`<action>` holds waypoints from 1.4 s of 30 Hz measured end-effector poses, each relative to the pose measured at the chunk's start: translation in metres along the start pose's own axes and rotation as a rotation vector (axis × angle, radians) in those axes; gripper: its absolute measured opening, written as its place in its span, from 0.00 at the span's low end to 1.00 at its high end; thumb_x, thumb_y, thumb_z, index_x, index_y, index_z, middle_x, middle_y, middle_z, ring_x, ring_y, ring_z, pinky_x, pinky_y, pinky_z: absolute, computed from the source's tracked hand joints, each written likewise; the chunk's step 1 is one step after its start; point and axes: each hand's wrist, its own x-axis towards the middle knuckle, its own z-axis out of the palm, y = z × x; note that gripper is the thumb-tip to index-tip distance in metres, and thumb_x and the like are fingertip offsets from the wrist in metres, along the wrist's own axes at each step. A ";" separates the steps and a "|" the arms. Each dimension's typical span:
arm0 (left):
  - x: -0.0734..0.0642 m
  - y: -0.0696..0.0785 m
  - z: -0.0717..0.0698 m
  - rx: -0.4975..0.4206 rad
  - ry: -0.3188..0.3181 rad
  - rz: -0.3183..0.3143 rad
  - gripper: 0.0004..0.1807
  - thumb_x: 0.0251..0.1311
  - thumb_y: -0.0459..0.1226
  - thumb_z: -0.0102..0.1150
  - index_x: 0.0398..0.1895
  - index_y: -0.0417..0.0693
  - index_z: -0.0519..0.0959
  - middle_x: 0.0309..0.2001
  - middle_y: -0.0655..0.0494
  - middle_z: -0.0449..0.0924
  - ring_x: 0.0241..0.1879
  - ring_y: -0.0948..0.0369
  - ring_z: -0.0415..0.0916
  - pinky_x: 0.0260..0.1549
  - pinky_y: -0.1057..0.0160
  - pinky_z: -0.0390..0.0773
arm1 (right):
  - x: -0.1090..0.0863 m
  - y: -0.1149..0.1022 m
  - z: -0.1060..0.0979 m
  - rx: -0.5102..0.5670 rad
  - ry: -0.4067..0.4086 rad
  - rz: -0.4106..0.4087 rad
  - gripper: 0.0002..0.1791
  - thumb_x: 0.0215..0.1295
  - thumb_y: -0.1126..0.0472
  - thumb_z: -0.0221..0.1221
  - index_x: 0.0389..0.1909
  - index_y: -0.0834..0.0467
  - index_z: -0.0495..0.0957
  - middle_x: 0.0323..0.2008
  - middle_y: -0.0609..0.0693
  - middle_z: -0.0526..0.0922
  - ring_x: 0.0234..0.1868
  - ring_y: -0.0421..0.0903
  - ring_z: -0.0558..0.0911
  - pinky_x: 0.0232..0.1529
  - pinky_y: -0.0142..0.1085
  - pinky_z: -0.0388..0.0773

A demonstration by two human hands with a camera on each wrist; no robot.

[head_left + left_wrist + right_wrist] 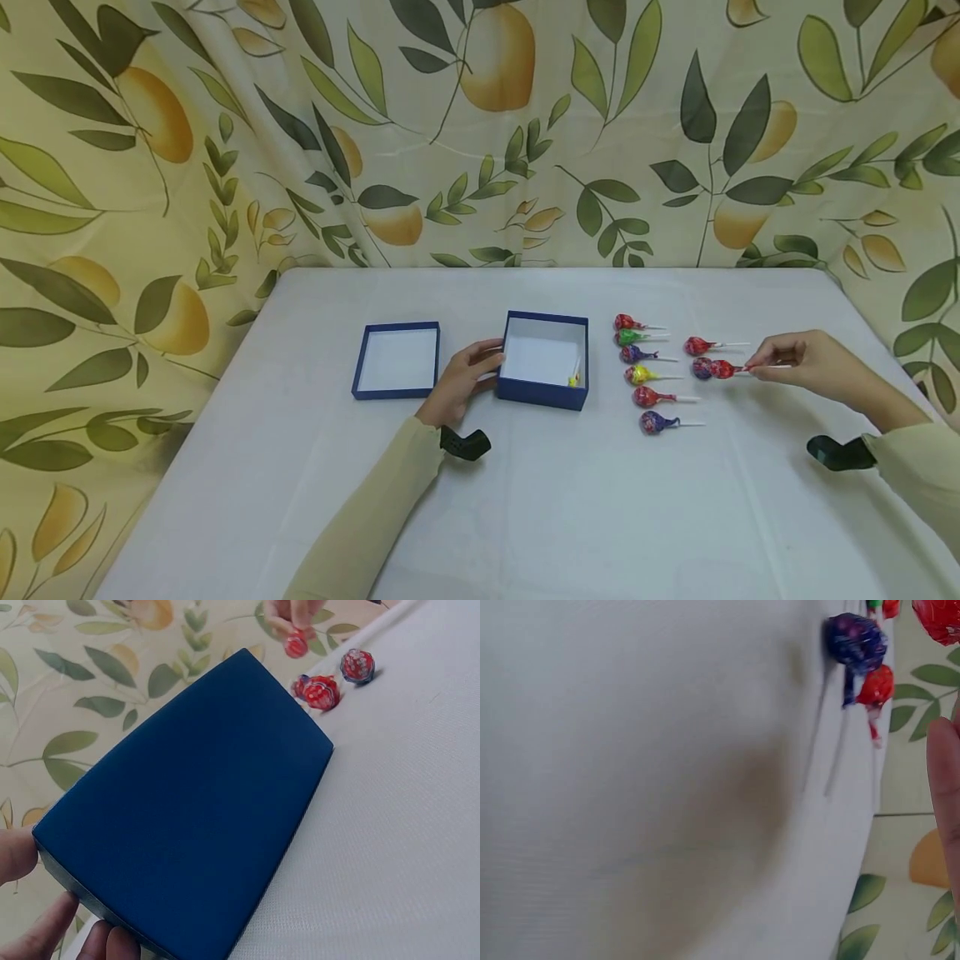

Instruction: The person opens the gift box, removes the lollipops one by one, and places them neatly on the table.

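Note:
My right hand (806,367) pinches a red-wrapped lollipop (722,369) by its white stick. The held candy overlaps a purple lollipop (702,368) in the head view; whether they touch I cannot tell. Just behind lies another red lollipop (696,346). My left hand (459,383) touches the left wall of a blue box (543,395), its fingertips (52,919) against that side in the left wrist view. The box is open at the top and white inside, and a yellow lollipop (573,380) leans in its front right corner.
Between the box and my right hand, several lollipops form a column, from a red one (626,322) at the back to a purple one (654,422) in front. A blue-rimmed lid (396,395) lies left of my left hand. Patterned cloth (480,167) hangs behind the white table (525,517).

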 end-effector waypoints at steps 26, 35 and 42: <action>0.000 0.000 0.000 -0.023 -0.004 0.009 0.22 0.64 0.37 0.55 0.62 0.48 0.70 0.60 0.49 0.71 0.54 0.58 0.71 0.57 0.57 0.74 | 0.002 0.020 0.024 0.020 -0.072 -0.028 0.02 0.53 0.67 0.66 0.28 0.60 0.82 0.27 0.37 0.82 0.27 0.29 0.74 0.27 0.24 0.73; -0.001 -0.001 -0.001 -0.011 -0.031 0.036 0.23 0.65 0.36 0.53 0.63 0.46 0.68 0.61 0.47 0.69 0.54 0.58 0.70 0.57 0.56 0.73 | 0.001 0.025 0.024 0.017 -0.104 -0.036 0.05 0.55 0.67 0.64 0.33 0.64 0.82 0.28 0.34 0.83 0.26 0.29 0.76 0.26 0.25 0.76; 0.000 0.000 -0.001 -0.013 -0.026 0.033 0.22 0.65 0.37 0.53 0.63 0.46 0.69 0.60 0.47 0.70 0.53 0.59 0.71 0.55 0.58 0.75 | 0.000 0.030 0.022 -0.014 -0.105 -0.049 0.08 0.54 0.65 0.65 0.35 0.63 0.83 0.29 0.31 0.82 0.26 0.28 0.74 0.26 0.25 0.75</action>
